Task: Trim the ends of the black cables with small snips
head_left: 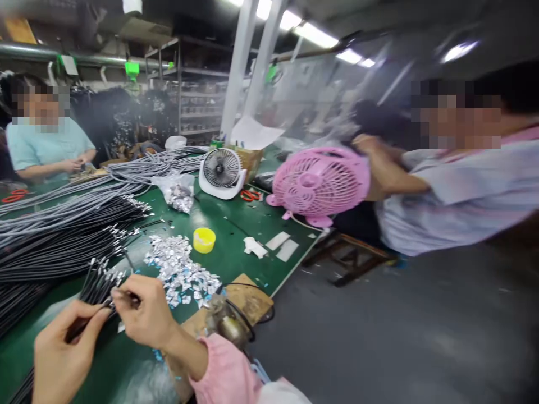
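The green desk stretches out ahead of you, with one co-worker seated beyond its right edge and another at its far left. Across its left side lie heaped black cables, their pale-tipped ends toward you, and gray cables run behind them. A pink fan stands at the right edge, near a smaller white fan. Close to you, your left hand has its grip pinched narrow, thumb and forefinger on a thin dark cable; this cable is above the desk, just in front of the black heap. Your right hand has its grip drawn closed on the same cable's end, the other fingers curled; you cannot tell whether it also has something smaller. Beside that hand rests a wooden board, and beyond it spreads a pile of silver foil pieces. A clear bag sits behind the pile, and a small yellow tub just right of it.
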`<state>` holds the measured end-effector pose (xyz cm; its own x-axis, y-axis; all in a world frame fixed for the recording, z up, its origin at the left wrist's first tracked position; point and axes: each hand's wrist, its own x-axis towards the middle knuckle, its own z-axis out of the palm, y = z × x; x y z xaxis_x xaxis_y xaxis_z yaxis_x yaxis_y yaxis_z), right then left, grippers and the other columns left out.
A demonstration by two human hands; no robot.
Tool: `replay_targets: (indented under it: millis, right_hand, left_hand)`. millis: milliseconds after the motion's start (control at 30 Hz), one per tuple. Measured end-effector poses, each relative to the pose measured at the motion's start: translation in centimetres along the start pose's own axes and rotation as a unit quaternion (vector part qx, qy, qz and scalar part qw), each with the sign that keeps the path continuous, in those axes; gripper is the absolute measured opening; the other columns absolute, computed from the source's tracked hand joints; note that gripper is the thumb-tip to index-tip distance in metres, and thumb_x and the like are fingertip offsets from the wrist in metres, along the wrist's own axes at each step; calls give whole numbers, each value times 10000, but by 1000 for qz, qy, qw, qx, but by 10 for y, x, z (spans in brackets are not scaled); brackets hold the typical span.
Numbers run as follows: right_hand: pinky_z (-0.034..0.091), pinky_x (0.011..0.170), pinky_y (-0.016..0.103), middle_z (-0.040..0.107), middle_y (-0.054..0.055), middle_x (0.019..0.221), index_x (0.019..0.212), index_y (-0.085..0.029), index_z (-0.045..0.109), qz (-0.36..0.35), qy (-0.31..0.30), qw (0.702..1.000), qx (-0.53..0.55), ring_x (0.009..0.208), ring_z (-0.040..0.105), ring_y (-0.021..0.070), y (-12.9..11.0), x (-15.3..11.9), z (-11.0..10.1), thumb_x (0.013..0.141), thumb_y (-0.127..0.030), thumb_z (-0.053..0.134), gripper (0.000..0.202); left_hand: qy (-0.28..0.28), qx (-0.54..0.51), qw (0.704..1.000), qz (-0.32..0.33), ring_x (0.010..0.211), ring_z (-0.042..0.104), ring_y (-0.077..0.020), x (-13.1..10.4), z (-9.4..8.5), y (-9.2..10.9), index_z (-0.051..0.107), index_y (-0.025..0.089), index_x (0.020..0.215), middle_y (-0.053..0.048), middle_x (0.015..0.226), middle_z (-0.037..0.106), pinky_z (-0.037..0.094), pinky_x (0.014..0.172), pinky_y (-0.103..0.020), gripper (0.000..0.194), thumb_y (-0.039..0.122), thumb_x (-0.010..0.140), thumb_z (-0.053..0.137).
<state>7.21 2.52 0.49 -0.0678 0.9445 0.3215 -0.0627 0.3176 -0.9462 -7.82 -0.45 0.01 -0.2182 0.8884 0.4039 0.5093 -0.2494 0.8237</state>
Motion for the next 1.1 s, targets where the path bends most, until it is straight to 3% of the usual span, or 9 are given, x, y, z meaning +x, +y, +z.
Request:
replay_targets:
  millis: [133,233,433,533,633,767,867,933,1100]
  right_hand:
    - [261,413,223,385,-68,469,536,-219,427,172,-12,976,131,434,323,80,15,-1,7,761,-315,619,311]
    - [231,381,218,390,-78,441,528,-216,439,207,20,962,176,385,300,65,23,3,9,709,-329,670,315]
    - [269,433,219,400,-65,488,550,-215,458,149,162,965,144,435,314,75,5,13,-15,788,-449,567,351]
    - [303,475,238,421,-45,501,508,-210,467,24,39,998,43,491,376,100,-4,5,-14,755,-372,671,359]
    - [326,483,246,450,-29,539,519,-217,436,-78,-63,995,19,512,413,113,-2,-3,-7,789,-320,658,364]
    - [299,434,226,402,-64,483,544,-220,447,83,-32,980,179,446,352,88,5,2,-11,765,-456,700,411]
    - [312,432,218,375,-85,499,585,-223,467,136,95,956,244,434,311,75,5,13,-23,708,-562,721,441]
    - [382,493,233,446,-61,537,622,-209,559,85,178,965,171,484,395,94,3,15,-26,726,-458,732,321]
    - [510,669,291,636,26,705,760,-185,740,-99,94,991,-2,661,583,157,-1,3,-16,820,-256,636,140]
  left_hand:
    - [-48,-40,995,-81,417,429,-111,-7,8,13,634,214,562,36,474,515,326,357,-203,440,614,709,745]
    - [-72,-50,991,-105,412,355,-100,-10,10,9,603,198,546,35,476,452,257,335,-206,530,672,780,644]
    - [-59,-50,989,-123,433,313,-92,-14,9,13,555,194,523,43,497,379,223,373,-213,584,710,789,617]
    - [-47,-38,990,-124,446,327,-97,-16,9,18,556,194,531,40,501,391,242,400,-217,578,707,791,615]
    - [-70,-37,992,-101,440,327,-103,-14,8,14,553,199,518,38,480,393,253,388,-220,576,701,796,602]
    - [-77,-33,994,-72,411,320,-104,-8,3,8,553,211,474,39,445,393,264,359,-223,572,699,767,606]
    - [-36,-26,997,-68,428,393,-110,-4,1,8,593,212,477,26,468,491,326,389,-215,498,636,724,677]
    - [-22,-29,997,-72,441,439,-118,-4,3,10,645,213,507,18,494,547,345,392,-212,428,588,699,718]
    - [7,-43,996,-81,489,538,-144,-11,8,13,749,224,644,14,546,618,392,398,-206,268,487,687,774]
